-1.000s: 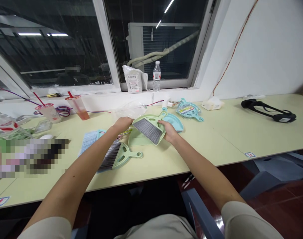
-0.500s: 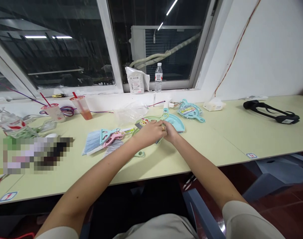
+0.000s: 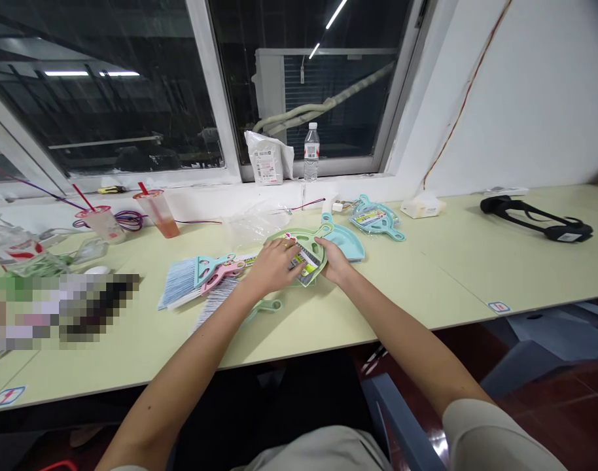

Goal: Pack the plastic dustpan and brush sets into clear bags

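A light green dustpan [image 3: 320,243] with a dark, yellow-printed label card [image 3: 306,263] is tilted up off the table between my hands. My right hand [image 3: 334,260] grips its right edge, thumb on top. Across its left side lie the outstretched fingers of my left hand [image 3: 275,263], touching the card. Right behind is a light blue dustpan [image 3: 348,243]. Left of my hands rest a blue-bristled hand brush [image 3: 181,278] and a pink-handled brush [image 3: 220,276]. A green brush handle [image 3: 267,306] sticks out below my left forearm, its other end partly hidden.
A wrapped blue dustpan set [image 3: 376,218] lies behind to the right, near a white box [image 3: 423,206]. Clear plastic wrap [image 3: 252,224], two drink cups [image 3: 164,216] and cables line the back. A black headset [image 3: 537,219] lies far right; a water bottle [image 3: 311,154] stands on the sill.
My hands, close together before, have parted. The left moved leftward and its fingers spread over the dustpan, uncovering the label card. My right hand stays near the same spot.
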A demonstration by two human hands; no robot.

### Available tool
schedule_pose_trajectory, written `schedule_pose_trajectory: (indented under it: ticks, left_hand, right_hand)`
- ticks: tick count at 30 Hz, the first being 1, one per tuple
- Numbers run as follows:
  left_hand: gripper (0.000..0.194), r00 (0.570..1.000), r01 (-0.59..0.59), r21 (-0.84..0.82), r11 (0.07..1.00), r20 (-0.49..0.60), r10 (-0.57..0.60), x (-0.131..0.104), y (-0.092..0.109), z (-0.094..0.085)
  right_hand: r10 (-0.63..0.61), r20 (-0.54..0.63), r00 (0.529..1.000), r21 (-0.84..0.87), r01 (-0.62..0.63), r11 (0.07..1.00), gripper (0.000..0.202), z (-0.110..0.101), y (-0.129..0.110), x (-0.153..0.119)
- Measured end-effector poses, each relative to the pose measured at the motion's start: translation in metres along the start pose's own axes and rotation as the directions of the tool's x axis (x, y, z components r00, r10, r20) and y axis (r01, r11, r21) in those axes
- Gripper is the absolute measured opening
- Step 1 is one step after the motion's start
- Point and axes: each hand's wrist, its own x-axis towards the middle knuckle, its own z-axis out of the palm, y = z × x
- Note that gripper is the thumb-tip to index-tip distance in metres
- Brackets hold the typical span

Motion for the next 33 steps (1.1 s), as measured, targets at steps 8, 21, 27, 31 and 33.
schedule_pose_trajectory:
  ticks: [8, 21, 27, 31, 33]
  left_hand:
    - [0.039, 0.995, 0.096, -0.045, 0.994, -0.012, -0.097, -0.018, -0.01, 0.005]
    - [0.039, 0.972, 0.134, -0.176, 0.975, -0.167, -0.164, -0.021, -0.01, -0.005]
    - [0.033, 0.655, 0.501, -0.717, 0.484, -0.051, -0.754, -0.006, -0.043, -0.026]
    - [0.024, 0.604, 0.522, -0.814, -0.254, 0.563, -0.565, -0.001, -0.073, -0.026]
    - [0.019, 0.64, 0.483, -0.797, -0.364, 0.605, -0.474, -0.003, -0.086, -0.022]
  right_hand:
    - [-0.078, -0.057, 0.995, -0.021, 0.077, 0.997, 0.011, -0.001, 0.008, 0.001]
    - [-0.009, -0.047, 0.999, 0.113, 0.014, 0.993, 0.011, 0.008, 0.01, -0.005]
    - [-0.031, -0.111, 0.993, 0.227, 0.056, 0.972, 0.015, 0.018, -0.002, -0.008]
    - [-0.086, -0.08, 0.993, 0.207, 0.101, 0.973, 0.019, 0.04, 0.003, 0.003]
    - [-0.113, -0.049, 0.992, 0.178, 0.12, 0.977, 0.02, 0.056, 0.012, 0.013]
